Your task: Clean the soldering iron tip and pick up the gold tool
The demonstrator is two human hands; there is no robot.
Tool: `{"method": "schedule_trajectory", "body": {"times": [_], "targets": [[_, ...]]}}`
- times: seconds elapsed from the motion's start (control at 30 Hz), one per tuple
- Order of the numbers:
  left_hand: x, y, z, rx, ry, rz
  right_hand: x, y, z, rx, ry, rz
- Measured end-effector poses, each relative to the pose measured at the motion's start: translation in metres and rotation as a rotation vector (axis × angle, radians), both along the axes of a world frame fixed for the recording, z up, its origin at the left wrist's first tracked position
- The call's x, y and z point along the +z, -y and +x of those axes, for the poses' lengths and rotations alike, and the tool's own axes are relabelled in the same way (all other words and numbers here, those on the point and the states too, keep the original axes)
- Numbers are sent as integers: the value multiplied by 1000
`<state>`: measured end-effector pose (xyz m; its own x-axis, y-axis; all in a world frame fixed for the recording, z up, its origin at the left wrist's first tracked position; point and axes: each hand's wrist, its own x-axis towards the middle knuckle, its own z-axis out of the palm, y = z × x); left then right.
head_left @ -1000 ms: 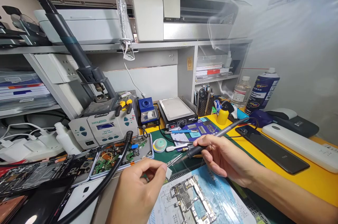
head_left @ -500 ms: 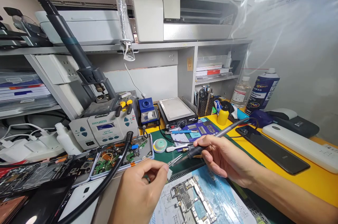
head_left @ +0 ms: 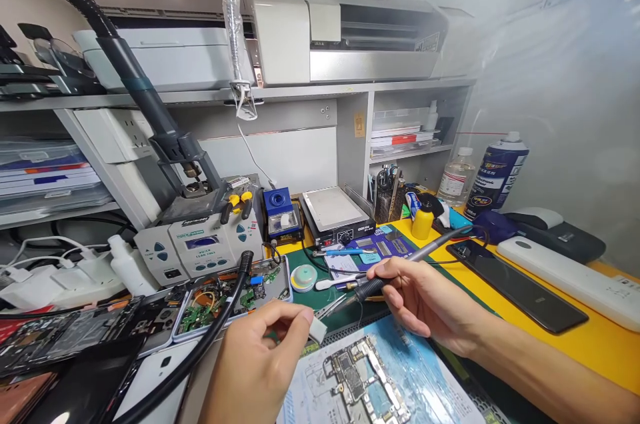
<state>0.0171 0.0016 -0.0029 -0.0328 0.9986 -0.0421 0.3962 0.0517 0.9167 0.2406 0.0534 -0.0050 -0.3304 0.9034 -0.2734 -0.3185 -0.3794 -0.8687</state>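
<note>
Left of the grip, a shallow white-rimmed tray [head_left: 280, 283] holds green circuit boards. The right hand [head_left: 425, 297] pinches a slim grey soldering iron [head_left: 371, 289] with a ribbed black sleeve; beyond it, a black mesh cup [head_left: 385, 204] holds scissors. Below the grip lies an openwork silver phone board [head_left: 353, 371]. The left hand [head_left: 270, 344] pinches pointed steel tweezers [head_left: 330, 307] beside the iron's end. At its fingertips, a small white block [head_left: 317, 329] shows more face than a second ago, suggesting slight re-angling
</note>
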Motion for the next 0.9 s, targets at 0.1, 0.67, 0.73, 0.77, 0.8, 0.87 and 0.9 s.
{"method": "schedule_trajectory", "body": {"times": [0.1,0.67,0.73,0.77,0.8,0.87,0.9], "targets": [[1,-2,-9,-49,-54,-19,1,1,1,-3,-6,1],[7,12,-43,-256,-162,-177,6,-4,3,-6,-63,-36],[6,13,-43,-259,-140,-169,6,-4,3,0,-62,-37],[6,13,-42,-259,-133,-165,6,-4,3,2,-61,-37],[5,13,-42,-255,-130,-160,6,-4,3,6,-61,-40],[1,13,-40,-234,-128,-154,5,-3,3,13,-60,-44],[-1,13,-39,-217,-129,-150,5,-3,3,17,-61,-45]]}}
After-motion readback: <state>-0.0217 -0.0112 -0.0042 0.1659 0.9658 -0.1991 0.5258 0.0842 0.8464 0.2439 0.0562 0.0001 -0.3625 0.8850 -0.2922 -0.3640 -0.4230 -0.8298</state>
